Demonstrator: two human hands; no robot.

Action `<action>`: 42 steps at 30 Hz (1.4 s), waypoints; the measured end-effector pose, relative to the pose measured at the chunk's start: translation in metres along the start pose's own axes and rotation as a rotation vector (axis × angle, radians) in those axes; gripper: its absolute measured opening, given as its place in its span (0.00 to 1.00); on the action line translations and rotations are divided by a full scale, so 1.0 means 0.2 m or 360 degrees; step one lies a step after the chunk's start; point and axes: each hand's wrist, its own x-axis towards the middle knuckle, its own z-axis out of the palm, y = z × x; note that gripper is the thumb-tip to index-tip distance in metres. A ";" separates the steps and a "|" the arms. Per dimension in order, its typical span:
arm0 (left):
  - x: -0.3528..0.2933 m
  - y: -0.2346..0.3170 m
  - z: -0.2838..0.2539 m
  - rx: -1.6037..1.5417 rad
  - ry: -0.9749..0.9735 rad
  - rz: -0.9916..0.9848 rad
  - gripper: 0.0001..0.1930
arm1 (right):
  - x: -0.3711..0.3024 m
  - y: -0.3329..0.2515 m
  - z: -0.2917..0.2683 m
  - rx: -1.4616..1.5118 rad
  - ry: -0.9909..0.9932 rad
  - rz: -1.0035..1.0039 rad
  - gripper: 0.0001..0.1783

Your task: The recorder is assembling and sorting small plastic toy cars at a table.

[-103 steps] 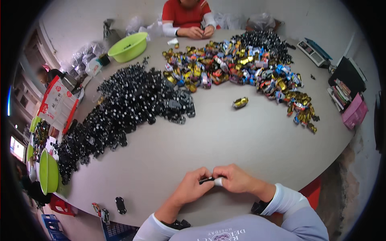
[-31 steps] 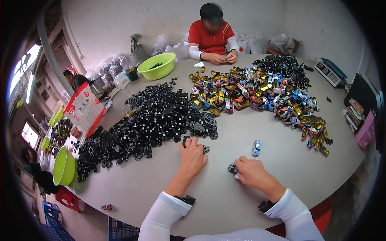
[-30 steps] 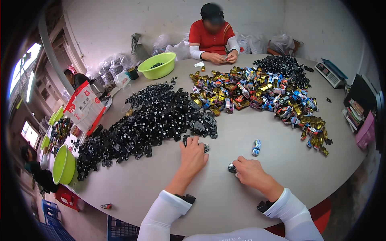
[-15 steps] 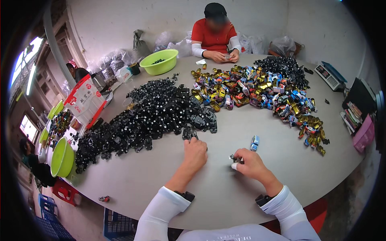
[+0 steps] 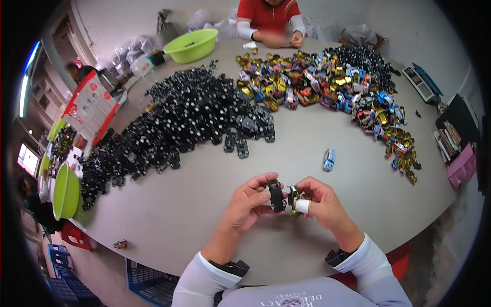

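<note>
Black base (image 5: 276,196) the left hand (image 5: 246,203) pinches is apart from the gold shell (image 5: 293,199) the right hand (image 5: 324,205) grips, with a black heap (image 5: 176,120) remaining.

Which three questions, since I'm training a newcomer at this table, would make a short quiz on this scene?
1. True or false: the left hand holds a black toy-car chassis.
2. Which thumb has a white cover: A left, B right, C neither?
3. Fill in: the large heap of black chassis lies to the ___ of the heap of multicoloured toy-car bodies.
Key: 1 true; 2 B, on the right hand, which holds a toy-car body; 3 left.
</note>
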 end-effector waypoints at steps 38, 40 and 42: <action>0.01 -0.08 0.00 -0.0128 -0.0016 -0.0105 0.20 | -0.07 -0.01 0.01 -0.0220 0.0030 -0.0303 0.16; 0.00 -0.08 0.00 -0.0121 -0.0012 -0.0085 0.20 | -0.07 0.00 0.02 -0.0276 0.0055 -0.0339 0.16; 0.00 -0.08 0.00 -0.0095 -0.0007 -0.0075 0.20 | -0.07 0.00 0.03 -0.0332 0.0079 -0.0375 0.16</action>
